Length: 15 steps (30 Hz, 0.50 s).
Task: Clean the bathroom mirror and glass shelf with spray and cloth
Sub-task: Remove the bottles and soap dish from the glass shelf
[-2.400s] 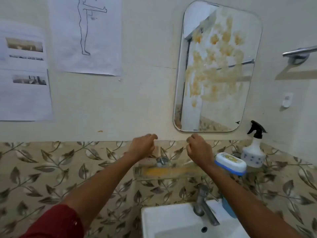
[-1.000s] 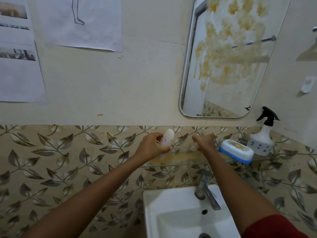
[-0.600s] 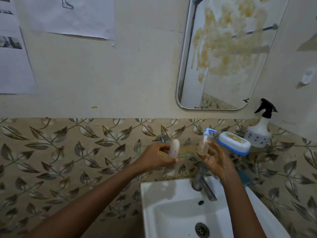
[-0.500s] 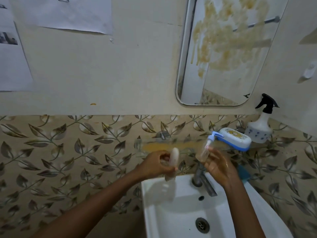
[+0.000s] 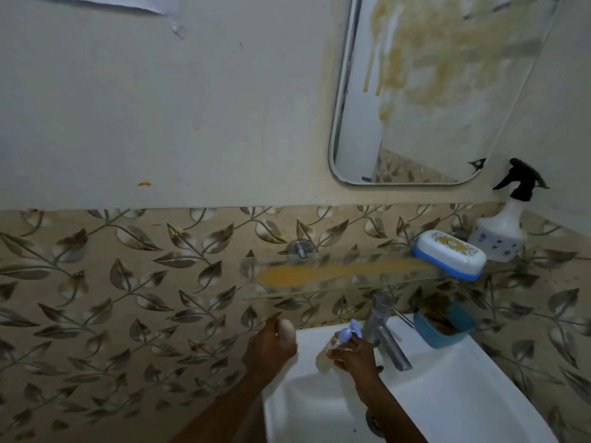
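Observation:
The wall mirror (image 5: 447, 100) is smeared with yellow-brown stains. Below it the glass shelf (image 5: 367, 284) carries a long orange smear. A white spray bottle (image 5: 499, 231) with a black trigger stands at the shelf's right end, beside a white and blue soap box (image 5: 449, 254). My left hand (image 5: 270, 346) grips a small white bottle (image 5: 287, 330) over the sink's back left rim. My right hand (image 5: 351, 353) holds a small clear bottle with a blue cap (image 5: 347, 335) just left of the tap. No cloth is in view.
A white sink (image 5: 447, 394) sits under the shelf, with a chrome tap (image 5: 383, 330) at its back. A blue container (image 5: 444, 324) stands on the sink's back right corner. Leaf-patterned tiles cover the lower wall; a paper sheet's edge (image 5: 153, 4) hangs at top left.
Both hands lifted the two small bottles off the glass shelf and lowered them to the sink's back rim. The view has tilted downward.

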### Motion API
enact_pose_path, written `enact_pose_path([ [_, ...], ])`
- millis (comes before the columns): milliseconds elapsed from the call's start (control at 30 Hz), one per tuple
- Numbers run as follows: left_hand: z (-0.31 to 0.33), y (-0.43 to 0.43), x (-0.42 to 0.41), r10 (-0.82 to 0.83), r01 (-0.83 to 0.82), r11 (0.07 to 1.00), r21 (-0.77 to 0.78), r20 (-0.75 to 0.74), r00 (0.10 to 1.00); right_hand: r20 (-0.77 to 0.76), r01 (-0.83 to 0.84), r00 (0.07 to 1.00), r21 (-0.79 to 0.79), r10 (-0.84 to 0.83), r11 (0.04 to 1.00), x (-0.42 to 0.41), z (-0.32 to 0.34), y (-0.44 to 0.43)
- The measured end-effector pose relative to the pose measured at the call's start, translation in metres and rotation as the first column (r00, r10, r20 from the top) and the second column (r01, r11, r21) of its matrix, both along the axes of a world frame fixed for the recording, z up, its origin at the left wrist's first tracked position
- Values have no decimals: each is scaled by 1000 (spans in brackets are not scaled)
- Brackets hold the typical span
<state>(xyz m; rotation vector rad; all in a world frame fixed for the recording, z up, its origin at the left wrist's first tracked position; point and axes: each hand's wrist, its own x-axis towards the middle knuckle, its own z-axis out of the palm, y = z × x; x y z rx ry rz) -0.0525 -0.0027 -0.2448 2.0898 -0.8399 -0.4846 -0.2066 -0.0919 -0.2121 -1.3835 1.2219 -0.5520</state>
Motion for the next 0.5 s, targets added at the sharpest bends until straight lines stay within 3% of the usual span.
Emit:
enact_pose_path([
  [233,-15,-8,2,27,-37,995,94,109,994,-126,-79,991,-260,47,962,39,-29,-19],
  [500,-27,-14,7,-105,105,994,11,103,989,-219,-173,969,-253,118,952,43,-42,-21],
])
